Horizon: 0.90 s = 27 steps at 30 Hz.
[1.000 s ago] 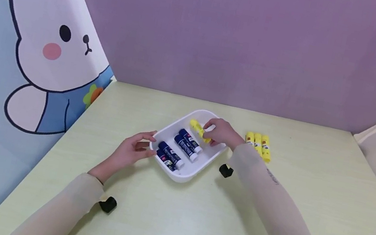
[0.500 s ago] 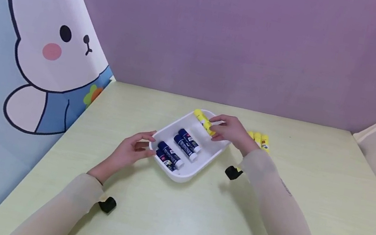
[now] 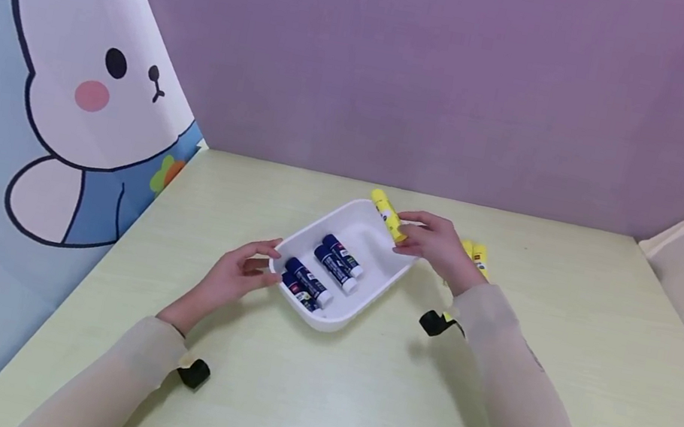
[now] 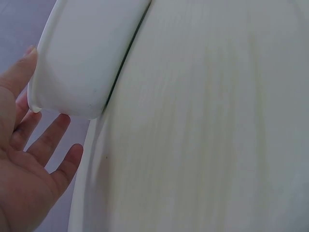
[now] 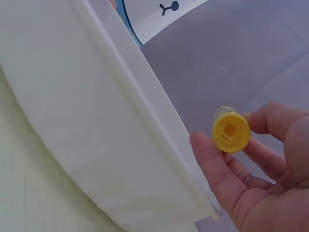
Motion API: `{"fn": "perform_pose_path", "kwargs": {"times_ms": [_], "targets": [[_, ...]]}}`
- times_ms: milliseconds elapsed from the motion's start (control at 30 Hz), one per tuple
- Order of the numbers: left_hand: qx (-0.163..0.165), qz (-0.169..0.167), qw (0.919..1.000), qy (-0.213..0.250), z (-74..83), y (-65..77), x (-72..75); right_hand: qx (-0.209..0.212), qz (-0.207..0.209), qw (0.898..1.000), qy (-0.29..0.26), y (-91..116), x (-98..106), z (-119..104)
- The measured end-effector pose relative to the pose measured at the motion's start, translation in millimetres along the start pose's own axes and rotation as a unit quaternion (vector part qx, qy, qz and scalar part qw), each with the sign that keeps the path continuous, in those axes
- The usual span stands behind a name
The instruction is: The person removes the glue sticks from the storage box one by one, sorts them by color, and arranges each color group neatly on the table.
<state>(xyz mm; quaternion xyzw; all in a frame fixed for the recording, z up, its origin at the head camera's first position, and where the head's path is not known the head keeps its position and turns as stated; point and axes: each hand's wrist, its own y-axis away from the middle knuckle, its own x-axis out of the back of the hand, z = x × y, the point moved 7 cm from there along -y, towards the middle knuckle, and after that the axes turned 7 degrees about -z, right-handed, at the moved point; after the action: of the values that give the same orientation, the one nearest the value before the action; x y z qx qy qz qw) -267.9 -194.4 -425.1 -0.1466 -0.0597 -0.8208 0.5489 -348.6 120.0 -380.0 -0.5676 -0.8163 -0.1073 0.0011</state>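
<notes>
My right hand (image 3: 436, 244) pinches a yellow glue stick (image 3: 388, 214) between thumb and fingers, above the far right end of a white plastic basket (image 3: 322, 323). In the right wrist view the round yellow end of the glue stick (image 5: 231, 133) faces the camera, beside the basket wall (image 5: 116, 106). My left hand (image 3: 233, 274) holds the basket's left corner, and the left wrist view has the thumb and fingertips touching its rim. Several dark blue glue sticks with white ends (image 3: 335, 267) lie inside the basket, in two pairs.
More yellow glue sticks (image 3: 479, 257) lie on the table to the right, partly hidden behind my right wrist. The pale wooden table (image 3: 308, 406) ends at a purple backdrop (image 3: 441, 78). A cartoon-printed cloth (image 3: 57, 117) hangs at the left.
My right hand has lifted the yellow glue stick out of the basket, moving up and to the right. My left hand and the basket have stayed in place.
</notes>
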Motion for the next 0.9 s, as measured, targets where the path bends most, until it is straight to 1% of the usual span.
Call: {"fn": "perform_pose_path", "kwargs": {"times_ms": [100,233,400,600,700,900], "targets": [[0.001,-0.001,1.0,0.004,0.0,0.5,-0.7,0.011,0.01,0.999,-0.04,3,3,1],[0.001,-0.003,1.0,0.007,0.3,0.9,-1.1,0.028,0.023,0.995,-0.097,7,8,3],[0.002,0.0,1.0,0.003,0.0,0.7,-0.8,0.045,0.029,0.986,-0.156,10,14,6],[0.0,-0.001,1.0,0.006,0.1,0.5,-0.9,0.064,0.032,0.973,-0.219,14,21,11],[-0.004,-0.002,0.9999,0.011,0.7,0.1,-1.4,0.063,0.037,0.966,-0.247,16,26,14],[-0.005,-0.004,0.9998,0.017,0.0,0.2,-1.6,0.043,0.053,0.956,-0.285,21,35,20]]}}
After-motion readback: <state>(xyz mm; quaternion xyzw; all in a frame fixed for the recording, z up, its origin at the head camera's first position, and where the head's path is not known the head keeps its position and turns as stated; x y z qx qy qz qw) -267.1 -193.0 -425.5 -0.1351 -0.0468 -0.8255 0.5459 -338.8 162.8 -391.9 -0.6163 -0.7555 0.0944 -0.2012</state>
